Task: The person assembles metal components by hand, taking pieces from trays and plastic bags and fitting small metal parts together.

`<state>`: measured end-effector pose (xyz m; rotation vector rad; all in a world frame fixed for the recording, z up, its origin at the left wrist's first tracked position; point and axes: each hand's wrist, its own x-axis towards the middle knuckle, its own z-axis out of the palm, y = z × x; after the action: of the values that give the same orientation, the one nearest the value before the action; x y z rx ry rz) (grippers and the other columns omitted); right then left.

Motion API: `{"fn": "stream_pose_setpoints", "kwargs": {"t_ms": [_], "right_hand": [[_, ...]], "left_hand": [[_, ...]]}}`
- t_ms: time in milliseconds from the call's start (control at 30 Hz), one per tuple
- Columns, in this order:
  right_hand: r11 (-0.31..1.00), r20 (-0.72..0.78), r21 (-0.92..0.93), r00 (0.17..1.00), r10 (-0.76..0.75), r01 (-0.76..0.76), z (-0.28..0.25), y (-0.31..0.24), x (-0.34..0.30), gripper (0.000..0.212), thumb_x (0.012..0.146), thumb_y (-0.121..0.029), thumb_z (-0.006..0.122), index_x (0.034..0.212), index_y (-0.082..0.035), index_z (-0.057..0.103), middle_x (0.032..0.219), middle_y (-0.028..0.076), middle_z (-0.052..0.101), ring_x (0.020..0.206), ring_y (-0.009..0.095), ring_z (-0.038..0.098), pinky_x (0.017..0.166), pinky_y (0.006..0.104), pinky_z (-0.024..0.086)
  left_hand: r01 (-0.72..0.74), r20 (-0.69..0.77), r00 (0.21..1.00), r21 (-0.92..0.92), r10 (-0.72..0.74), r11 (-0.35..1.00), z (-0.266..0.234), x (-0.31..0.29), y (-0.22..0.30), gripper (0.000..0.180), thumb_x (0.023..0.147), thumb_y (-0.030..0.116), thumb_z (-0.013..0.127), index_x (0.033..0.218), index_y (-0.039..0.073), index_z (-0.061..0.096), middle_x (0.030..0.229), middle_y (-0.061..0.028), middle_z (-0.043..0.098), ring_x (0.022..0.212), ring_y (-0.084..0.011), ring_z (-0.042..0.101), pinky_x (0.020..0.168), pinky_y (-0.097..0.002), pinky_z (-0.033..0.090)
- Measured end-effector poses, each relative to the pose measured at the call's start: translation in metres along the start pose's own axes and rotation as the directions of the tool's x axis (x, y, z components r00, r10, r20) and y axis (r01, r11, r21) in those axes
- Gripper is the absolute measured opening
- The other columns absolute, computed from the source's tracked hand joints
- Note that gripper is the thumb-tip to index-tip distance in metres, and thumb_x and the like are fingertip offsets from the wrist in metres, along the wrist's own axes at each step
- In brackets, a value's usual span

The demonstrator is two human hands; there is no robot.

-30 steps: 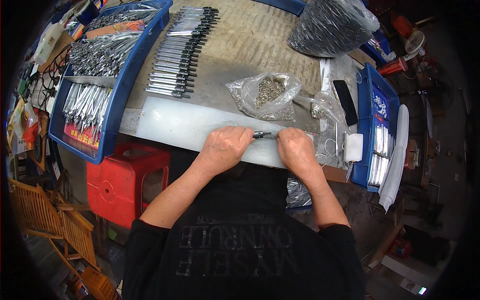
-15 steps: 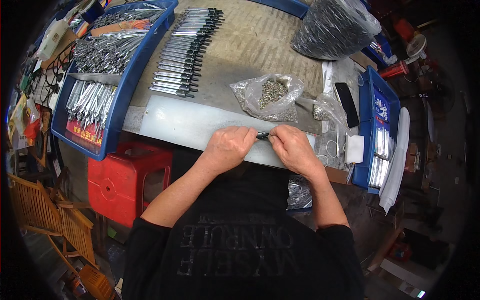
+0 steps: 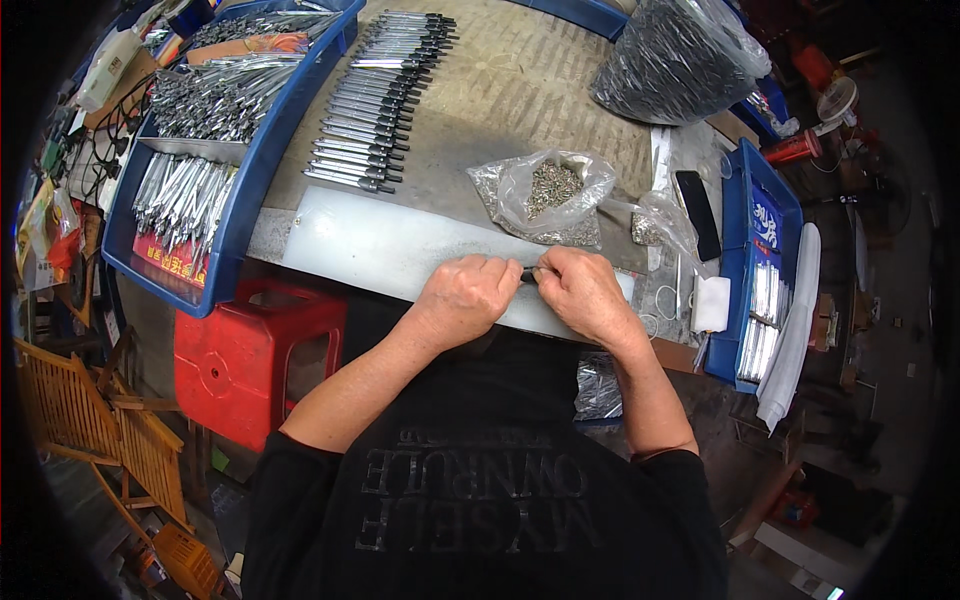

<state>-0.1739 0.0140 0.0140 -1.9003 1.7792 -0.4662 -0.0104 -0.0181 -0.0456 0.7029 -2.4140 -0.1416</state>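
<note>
My left hand and my right hand meet over the near edge of a pale, smooth board. Between them is a small dark cylindrical piece, pinched from both sides; its ends are hidden in my fingers. Just beyond my right hand, an open clear plastic bag holds many tiny metal parts. Farther off to the left, a row of slim silver rods with dark ends, pen-like in shape, lies side by side on the table.
At the left stands a blue divided tray full of silver rods. A bag of dark parts, a phone, a small bag and another blue tray occupy the right. Below the left tray is a red stool.
The view has shifted slightly, moving the table items a little to the right. My hands stay together around the dark piece, less of which shows between them now.
</note>
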Motion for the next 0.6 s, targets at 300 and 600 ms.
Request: {"fn": "stream_pose_setpoints", "kwargs": {"t_ms": [300,600], "right_hand": [[0.999,0.015,-0.016,0.999,0.042,-0.041,-0.001,0.000,0.002,0.018,0.076,-0.015,0.058,0.071,0.003,0.056,0.072,0.020,0.059,0.071,0.037,0.058,0.064,0.0435,0.045],[0.989,-0.258,0.078,0.961,-0.103,0.127,-0.022,0.021,0.021,0.011,0.076,-0.010,0.060,0.081,0.000,0.061,0.075,0.016,0.060,0.073,0.032,0.058,0.066,0.0385,0.046]], "left_hand": [[-0.006,-0.005,1.000,-0.014,0.006,1.000,-0.001,0.001,0.000,0.014,0.075,0.015,0.060,0.075,0.005,0.051,0.055,-0.0045,0.044,0.049,-0.0181,0.052,0.044,-0.0300,0.043],[0.046,-0.009,0.999,-0.082,-0.047,0.996,-0.004,0.003,0.000,0.017,0.073,0.016,0.063,0.077,0.004,0.051,0.057,-0.0053,0.047,0.052,-0.0198,0.054,0.045,-0.0318,0.044]]}}
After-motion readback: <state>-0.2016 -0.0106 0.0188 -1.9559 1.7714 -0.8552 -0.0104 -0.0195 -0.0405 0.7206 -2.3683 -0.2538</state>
